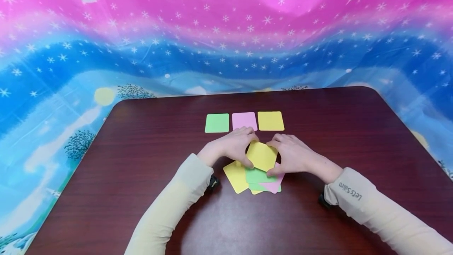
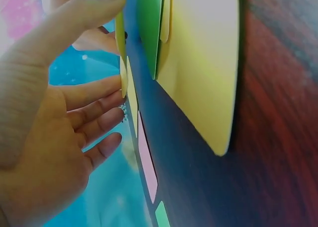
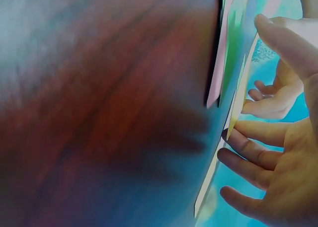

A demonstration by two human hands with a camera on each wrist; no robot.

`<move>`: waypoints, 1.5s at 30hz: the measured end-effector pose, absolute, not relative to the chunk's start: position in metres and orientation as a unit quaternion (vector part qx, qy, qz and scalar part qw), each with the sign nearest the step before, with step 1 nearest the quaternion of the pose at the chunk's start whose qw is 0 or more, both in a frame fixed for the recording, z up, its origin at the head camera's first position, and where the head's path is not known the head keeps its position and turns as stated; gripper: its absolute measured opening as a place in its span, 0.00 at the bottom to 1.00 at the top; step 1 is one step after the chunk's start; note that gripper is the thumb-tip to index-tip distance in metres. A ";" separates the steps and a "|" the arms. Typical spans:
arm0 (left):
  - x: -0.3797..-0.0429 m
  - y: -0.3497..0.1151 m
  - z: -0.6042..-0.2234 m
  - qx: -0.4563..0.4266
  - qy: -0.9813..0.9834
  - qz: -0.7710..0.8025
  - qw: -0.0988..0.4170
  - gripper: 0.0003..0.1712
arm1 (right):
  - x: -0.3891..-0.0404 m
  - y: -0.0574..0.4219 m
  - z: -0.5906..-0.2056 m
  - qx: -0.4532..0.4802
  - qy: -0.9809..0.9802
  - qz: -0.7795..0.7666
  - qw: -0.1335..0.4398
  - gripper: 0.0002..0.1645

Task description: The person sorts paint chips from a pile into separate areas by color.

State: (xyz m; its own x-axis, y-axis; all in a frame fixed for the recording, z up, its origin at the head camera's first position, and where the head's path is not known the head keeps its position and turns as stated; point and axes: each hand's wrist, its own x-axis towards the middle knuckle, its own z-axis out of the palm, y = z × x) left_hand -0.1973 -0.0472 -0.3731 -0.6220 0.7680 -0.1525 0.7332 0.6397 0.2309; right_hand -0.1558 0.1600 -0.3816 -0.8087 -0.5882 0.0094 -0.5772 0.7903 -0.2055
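Observation:
A yellow square card (image 1: pixel 262 156) is held up between both hands, tilted, above a loose pile of cards. My left hand (image 1: pixel 235 145) pinches its left side between thumb and fingers. On the opposite side, my right hand (image 1: pixel 293 154) grips it by thumb and fingertips. In the left wrist view the held card (image 2: pixel 119 31) shows nearly edge-on, apart from the pile. Beneath it, the overlapping pile has a yellow card (image 1: pixel 235 178), a green card (image 1: pixel 258 176) and a pink card (image 1: pixel 275 185), with others partly hidden.
Behind the hands, a green card (image 1: pixel 217 123), a pink card (image 1: pixel 244 119) and a yellow card (image 1: pixel 271 121) lie side by side in a row. The dark wooden table (image 1: pixel 152 145) reaches back to a colourful patterned cloth (image 1: pixel 226 38).

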 end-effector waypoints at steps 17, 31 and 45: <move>-0.210 -0.028 -0.378 0.373 0.925 0.042 0.062 0.42 | -0.186 0.170 -0.373 -0.302 0.949 -0.086 0.015 0.42; -0.225 -0.018 -0.375 0.355 0.933 0.027 0.057 0.46 | -0.210 0.180 -0.370 -0.298 0.951 -0.081 0.021 0.42; -0.248 -0.004 -0.381 0.312 0.949 0.028 0.050 0.47 | -0.235 0.185 -0.371 -0.283 0.956 -0.070 0.037 0.46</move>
State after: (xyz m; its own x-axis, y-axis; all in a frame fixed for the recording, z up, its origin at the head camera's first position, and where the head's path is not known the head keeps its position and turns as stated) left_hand -0.2484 -0.0042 -0.3811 -0.8010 0.5937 -0.0772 0.5882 0.8044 0.0835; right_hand -0.2347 0.1851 -0.3708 -0.8369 -0.5464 -0.0306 -0.5361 0.8298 -0.1553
